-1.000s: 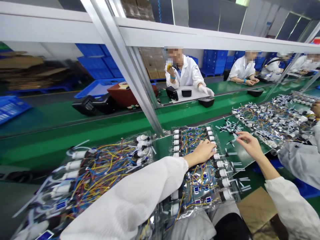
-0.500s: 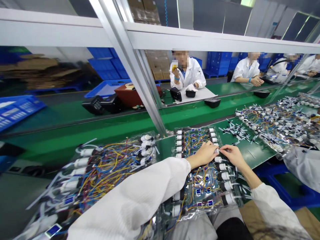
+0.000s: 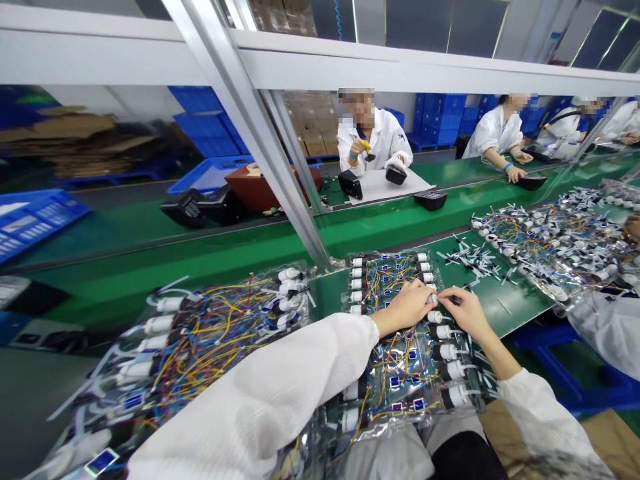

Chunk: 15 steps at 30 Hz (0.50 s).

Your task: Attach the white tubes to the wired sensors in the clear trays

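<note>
My left hand [image 3: 409, 305] reaches across a clear plastic tray [image 3: 425, 390] and is closed on a small white cylindrical part [image 3: 433, 299] in its right-hand row. Close beside it, my right hand [image 3: 465, 312] is pinched at the outer end of that part. A small dark piece [image 3: 455, 300] shows between the right fingers; its kind is too small to make out. Similar white cylinders [image 3: 454, 371] with black bands line both sides of the tray. Blue, yellow and red wires [image 3: 385, 277] and small blue-faced modules run between them. White tubes stick out from the nearer right-hand cylinders.
Loose white tubes with black pieces [image 3: 475, 260] lie right of the tray. More wired assemblies fill the left [image 3: 210, 333] and far right [image 3: 550, 240]. A metal post [image 3: 260, 140] rises ahead. Co-workers in white sit across the green belt [image 3: 370, 230], which carries black housings [image 3: 431, 199].
My hands stay at the same cylinder; a dark piece now shows in my right fingers. Across the belt, one co-worker has raised a black housing and another has reached out to one.
</note>
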Available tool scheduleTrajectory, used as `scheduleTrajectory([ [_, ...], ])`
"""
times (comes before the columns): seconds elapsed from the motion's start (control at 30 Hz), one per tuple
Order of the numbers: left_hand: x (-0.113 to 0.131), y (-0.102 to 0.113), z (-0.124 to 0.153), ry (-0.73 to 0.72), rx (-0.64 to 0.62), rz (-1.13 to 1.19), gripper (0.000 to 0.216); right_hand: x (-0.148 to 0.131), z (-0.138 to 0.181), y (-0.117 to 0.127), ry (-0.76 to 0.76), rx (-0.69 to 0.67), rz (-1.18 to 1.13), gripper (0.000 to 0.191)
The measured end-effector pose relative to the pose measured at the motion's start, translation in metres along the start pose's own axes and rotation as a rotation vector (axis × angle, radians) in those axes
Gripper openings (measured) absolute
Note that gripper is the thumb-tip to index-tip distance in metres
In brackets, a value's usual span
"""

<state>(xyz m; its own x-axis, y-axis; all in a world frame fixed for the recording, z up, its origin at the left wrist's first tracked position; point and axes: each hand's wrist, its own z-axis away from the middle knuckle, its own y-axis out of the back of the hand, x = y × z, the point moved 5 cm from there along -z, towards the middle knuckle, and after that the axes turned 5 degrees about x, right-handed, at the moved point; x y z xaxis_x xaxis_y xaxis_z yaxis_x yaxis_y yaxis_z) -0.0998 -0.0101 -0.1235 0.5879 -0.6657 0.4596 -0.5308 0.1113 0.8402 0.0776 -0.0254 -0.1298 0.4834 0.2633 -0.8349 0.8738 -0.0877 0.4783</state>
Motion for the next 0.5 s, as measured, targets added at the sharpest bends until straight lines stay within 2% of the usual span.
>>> scheduleTrajectory([
  [0.17, 0.0, 0.001, 0.0, 0.014, -0.008, 0.005, 0.028, 0.007, 0.003, 0.001, -0.047, 0.057, -0.017, 0.017],
  [0.5, -0.003, -0.004, -0.001, 0.035, -0.018, 0.034, 0.026, 0.016, 0.002, -0.005, -0.111, 0.035, -0.109, 0.018],
])
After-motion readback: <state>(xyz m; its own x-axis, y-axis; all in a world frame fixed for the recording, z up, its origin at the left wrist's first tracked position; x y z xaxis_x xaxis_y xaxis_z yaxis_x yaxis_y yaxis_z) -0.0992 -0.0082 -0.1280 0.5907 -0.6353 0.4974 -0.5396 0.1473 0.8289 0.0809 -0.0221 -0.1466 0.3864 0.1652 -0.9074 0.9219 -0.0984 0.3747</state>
